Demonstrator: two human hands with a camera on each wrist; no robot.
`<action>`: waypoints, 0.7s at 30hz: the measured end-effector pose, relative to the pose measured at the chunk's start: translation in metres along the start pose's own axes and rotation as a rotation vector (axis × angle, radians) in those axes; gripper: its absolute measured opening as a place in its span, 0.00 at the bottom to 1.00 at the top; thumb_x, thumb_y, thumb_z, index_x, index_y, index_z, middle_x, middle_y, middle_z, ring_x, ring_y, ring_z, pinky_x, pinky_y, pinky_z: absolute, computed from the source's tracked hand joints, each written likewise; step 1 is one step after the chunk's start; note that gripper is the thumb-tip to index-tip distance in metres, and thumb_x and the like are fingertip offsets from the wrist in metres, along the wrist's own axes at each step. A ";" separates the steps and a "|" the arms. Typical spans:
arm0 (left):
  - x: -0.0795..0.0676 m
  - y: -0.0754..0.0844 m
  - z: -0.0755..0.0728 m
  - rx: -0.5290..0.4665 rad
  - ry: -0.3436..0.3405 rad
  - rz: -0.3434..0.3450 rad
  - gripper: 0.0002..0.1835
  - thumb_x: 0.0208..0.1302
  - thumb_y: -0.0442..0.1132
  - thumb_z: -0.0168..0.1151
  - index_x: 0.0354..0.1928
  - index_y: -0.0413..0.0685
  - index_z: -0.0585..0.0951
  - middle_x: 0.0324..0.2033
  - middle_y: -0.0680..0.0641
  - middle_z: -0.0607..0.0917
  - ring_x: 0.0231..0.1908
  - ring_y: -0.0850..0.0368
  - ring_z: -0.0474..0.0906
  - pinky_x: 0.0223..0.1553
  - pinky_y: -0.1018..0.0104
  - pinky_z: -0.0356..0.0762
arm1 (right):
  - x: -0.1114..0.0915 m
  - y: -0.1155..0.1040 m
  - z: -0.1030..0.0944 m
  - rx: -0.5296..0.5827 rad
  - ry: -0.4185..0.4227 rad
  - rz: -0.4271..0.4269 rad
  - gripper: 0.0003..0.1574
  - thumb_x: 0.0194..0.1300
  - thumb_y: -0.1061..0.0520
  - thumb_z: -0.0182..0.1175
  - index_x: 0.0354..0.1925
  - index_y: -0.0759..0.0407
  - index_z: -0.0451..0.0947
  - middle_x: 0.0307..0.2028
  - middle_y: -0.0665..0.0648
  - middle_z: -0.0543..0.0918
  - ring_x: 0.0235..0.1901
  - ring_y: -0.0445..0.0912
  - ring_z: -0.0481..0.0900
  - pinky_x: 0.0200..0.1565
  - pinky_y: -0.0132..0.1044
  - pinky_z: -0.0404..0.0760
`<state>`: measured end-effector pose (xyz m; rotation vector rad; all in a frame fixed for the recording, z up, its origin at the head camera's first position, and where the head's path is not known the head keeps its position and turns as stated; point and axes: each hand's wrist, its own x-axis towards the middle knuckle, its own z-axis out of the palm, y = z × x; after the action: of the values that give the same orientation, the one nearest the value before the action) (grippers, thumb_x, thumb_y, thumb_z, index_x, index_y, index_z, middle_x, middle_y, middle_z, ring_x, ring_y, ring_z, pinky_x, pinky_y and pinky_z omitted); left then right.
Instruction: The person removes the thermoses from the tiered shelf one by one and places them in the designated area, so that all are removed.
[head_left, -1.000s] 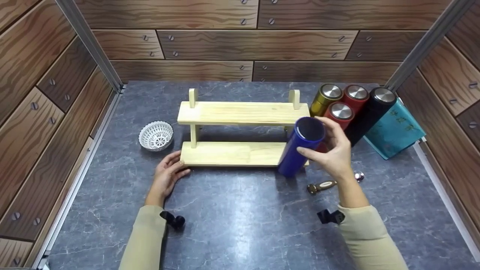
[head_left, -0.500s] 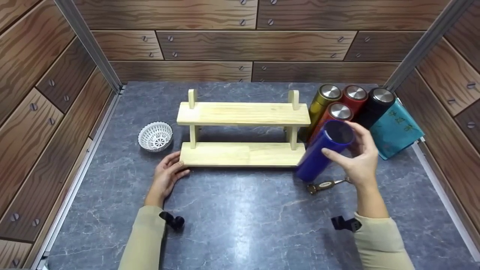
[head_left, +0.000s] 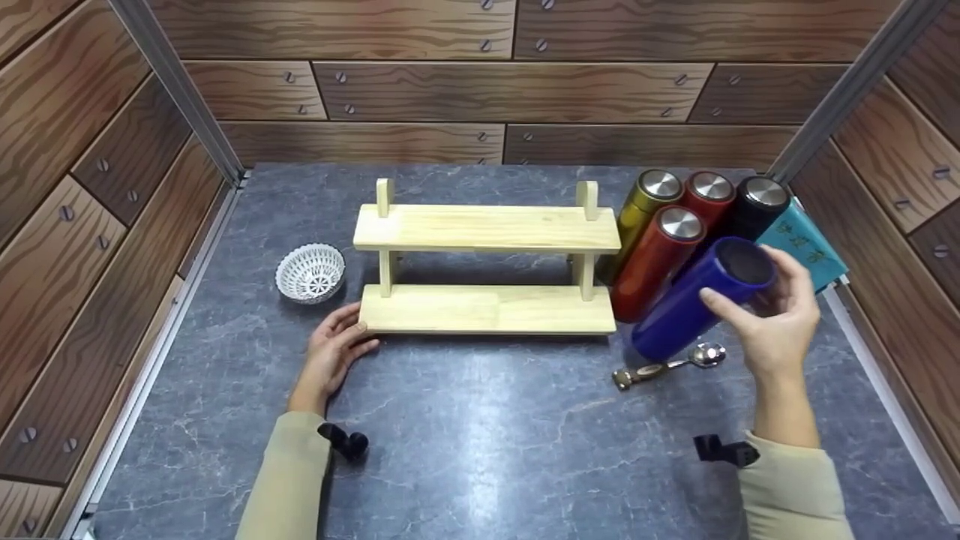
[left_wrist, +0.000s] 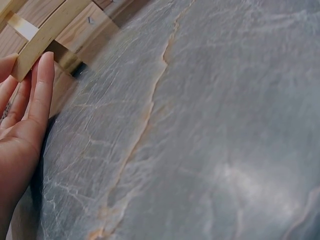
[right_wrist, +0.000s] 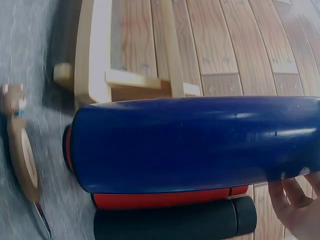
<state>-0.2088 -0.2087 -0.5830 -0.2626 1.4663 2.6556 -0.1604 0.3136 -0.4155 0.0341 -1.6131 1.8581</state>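
My right hand point(head_left: 780, 330) grips a tall blue cylindrical flask point(head_left: 686, 304) near its dark upper end, thumb in front and fingers behind. The flask leans, its lower end near the spoon point(head_left: 667, 364); I cannot tell whether it touches the table. In the right wrist view the blue flask point(right_wrist: 190, 145) hides part of a red flask point(right_wrist: 160, 199). My left hand point(head_left: 335, 349) pinches the lower left corner of a two-tier wooden shelf point(head_left: 487, 307). In the left wrist view, thumb and fingers lie on either side of the board end point(left_wrist: 37, 47).
Beside the shelf's right end stand a gold flask point(head_left: 637, 217), a front red flask point(head_left: 656, 262), a rear red flask point(head_left: 709, 187) and a black flask point(head_left: 757, 206). A teal packet point(head_left: 806, 240) lies behind. A white basket point(head_left: 311, 274) sits left of the shelf.
My right hand has carried the blue flask rightward, away from the shelf's right end to the front of the other flasks, and it leans more. My left hand has stayed at the shelf corner.
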 end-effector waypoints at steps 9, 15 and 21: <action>0.000 0.002 0.000 -0.013 0.010 -0.011 0.26 0.60 0.22 0.55 0.61 0.35 0.64 0.52 0.40 0.72 0.37 0.49 0.79 0.42 0.53 0.81 | 0.015 0.013 -0.013 -0.132 0.113 0.035 0.47 0.29 0.77 0.74 0.53 0.59 0.74 0.46 0.61 0.80 0.40 0.49 0.77 0.38 0.31 0.77; -0.001 0.002 0.001 -0.005 0.008 -0.011 0.26 0.60 0.22 0.54 0.61 0.35 0.64 0.51 0.40 0.72 0.38 0.49 0.79 0.43 0.53 0.81 | 0.025 0.030 -0.017 -0.199 0.115 0.052 0.47 0.30 0.74 0.76 0.53 0.56 0.74 0.48 0.62 0.79 0.43 0.51 0.75 0.39 0.31 0.75; -0.001 0.001 0.001 -0.003 0.013 -0.007 0.25 0.60 0.21 0.54 0.60 0.36 0.66 0.51 0.40 0.73 0.37 0.49 0.79 0.40 0.55 0.82 | 0.037 0.040 -0.018 -0.201 0.111 0.043 0.47 0.31 0.74 0.75 0.54 0.57 0.73 0.48 0.59 0.79 0.45 0.49 0.74 0.39 0.30 0.74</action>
<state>-0.2083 -0.2084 -0.5820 -0.2847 1.4629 2.6553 -0.2012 0.3460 -0.4387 -0.1901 -1.7261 1.6891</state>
